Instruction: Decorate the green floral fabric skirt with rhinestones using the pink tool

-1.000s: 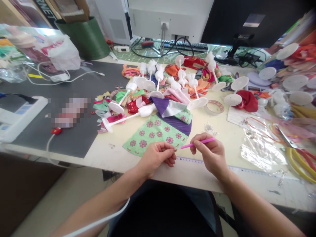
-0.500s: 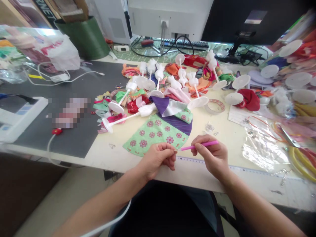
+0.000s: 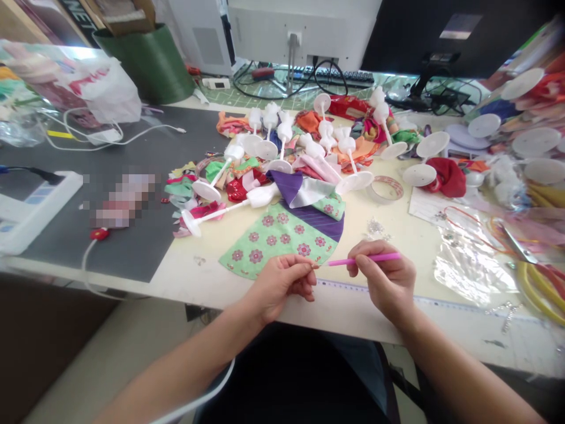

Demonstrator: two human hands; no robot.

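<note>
A pink plastic rod [image 3: 364, 259] is clamped by the right hand [image 3: 384, 281] (fingers of the left hand [image 3: 281, 284] pinched together just beside its tip).

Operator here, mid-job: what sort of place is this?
Most likely a craft workroom for fabric-dressed figures: white plastic stands, heaped colourful fabric scraps, and a floral green cloth beside a pink stick in the right hand.

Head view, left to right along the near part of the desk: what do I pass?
White corded device, red cord clip, left hand, right hand holding pink stick, clear plastic bag, yellow scissor handles.
</note>
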